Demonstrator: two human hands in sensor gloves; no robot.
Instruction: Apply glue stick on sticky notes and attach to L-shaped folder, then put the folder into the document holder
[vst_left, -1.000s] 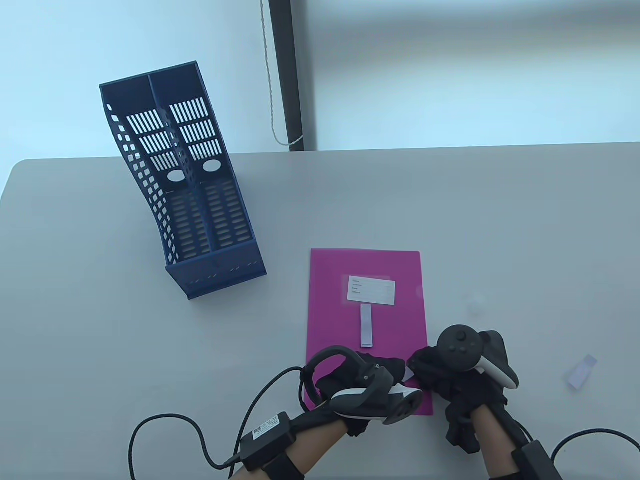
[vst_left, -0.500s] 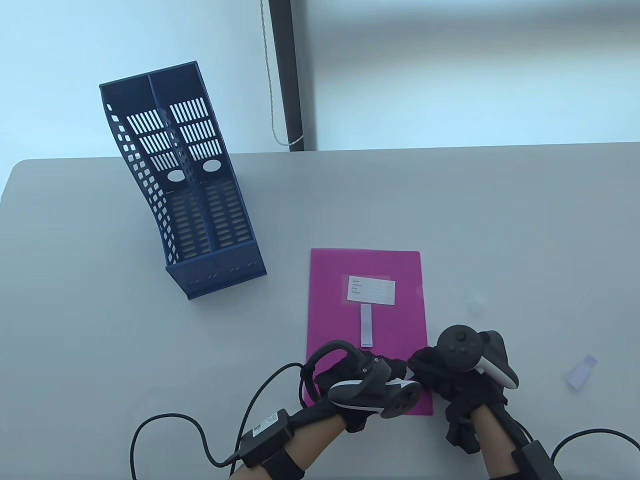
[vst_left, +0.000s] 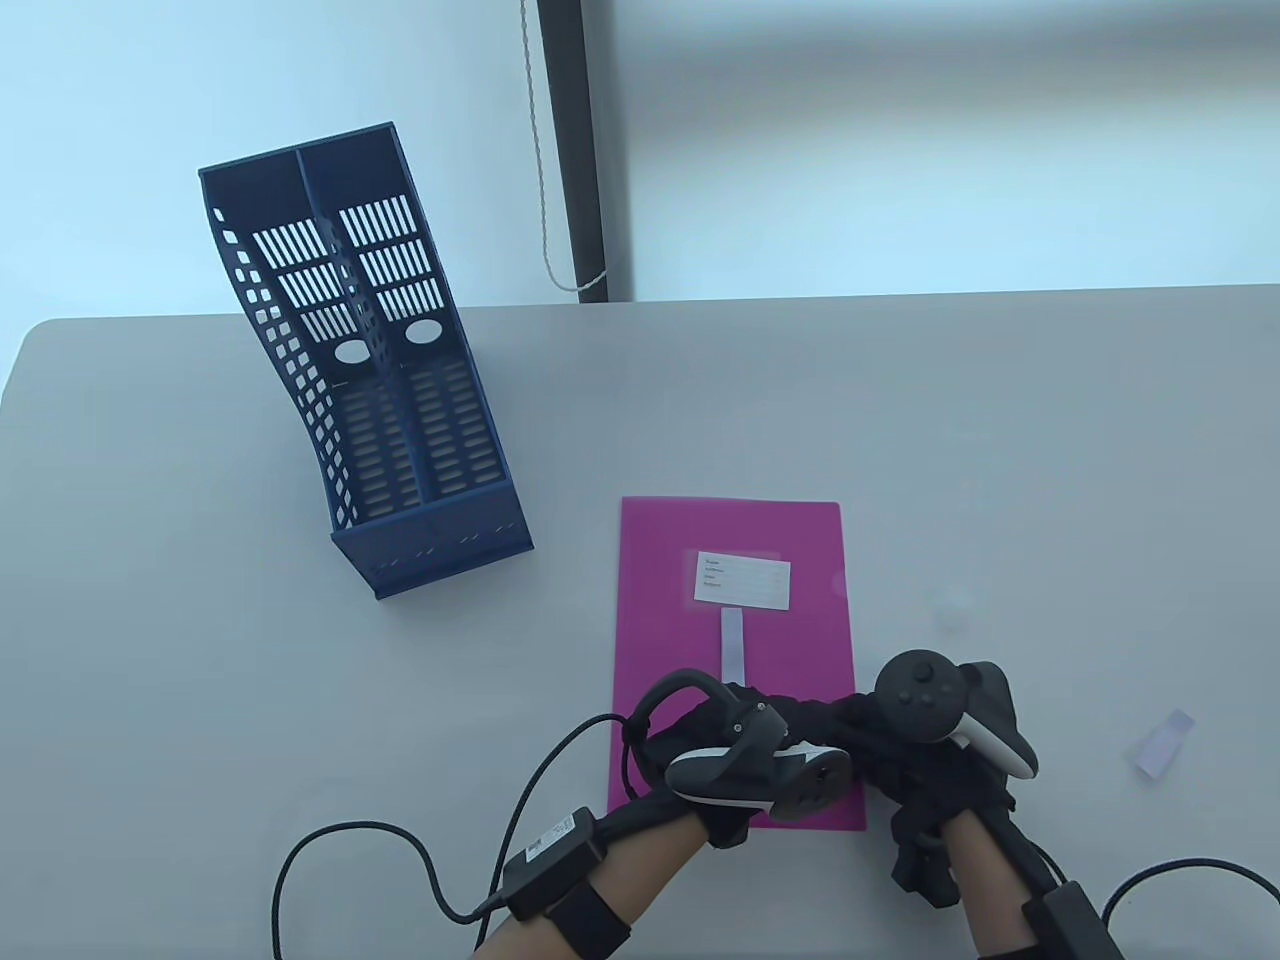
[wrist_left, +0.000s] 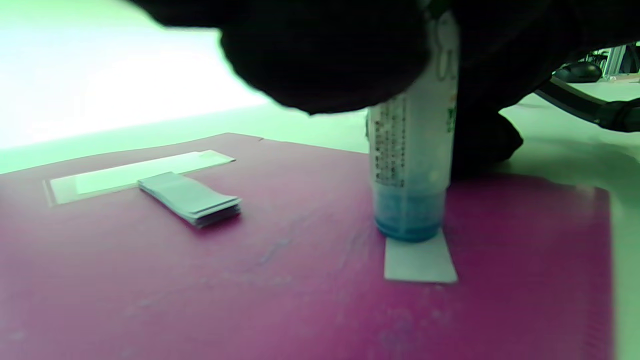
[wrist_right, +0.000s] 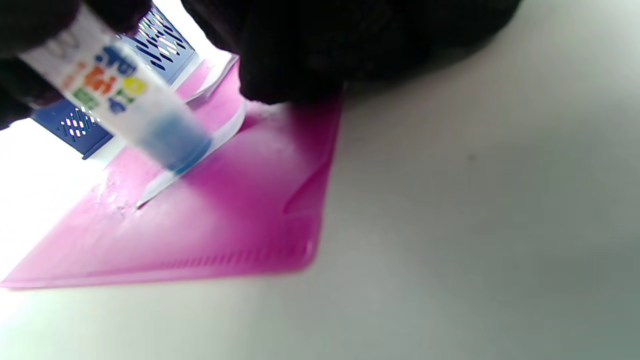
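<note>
A pink L-shaped folder (vst_left: 680, 560) lies flat near the table's front, with a white label (vst_left: 742, 580) and a small pad of sticky notes (vst_left: 732, 640) on it. My left hand (vst_left: 775, 722) grips a glue stick (wrist_left: 410, 165) upright, its blue tip pressed onto a single white sticky note (wrist_left: 420, 262) on the folder's near part. My right hand (vst_left: 872, 738) is right beside it, and its fingertips (wrist_right: 290, 85) press the note's far end down. The blue document holder (vst_left: 380, 400) stands at the far left.
A small translucent cap (vst_left: 948, 607) and a clear plastic piece (vst_left: 1163, 743) lie on the table right of the folder. Glove cables (vst_left: 400, 850) trail along the front edge. A window frame and cord (vst_left: 545, 200) rise behind the table.
My left hand has slid right and a little forward with the glue stick, closing up against the right hand and covering the white note tip. The right hand has stayed put.
</note>
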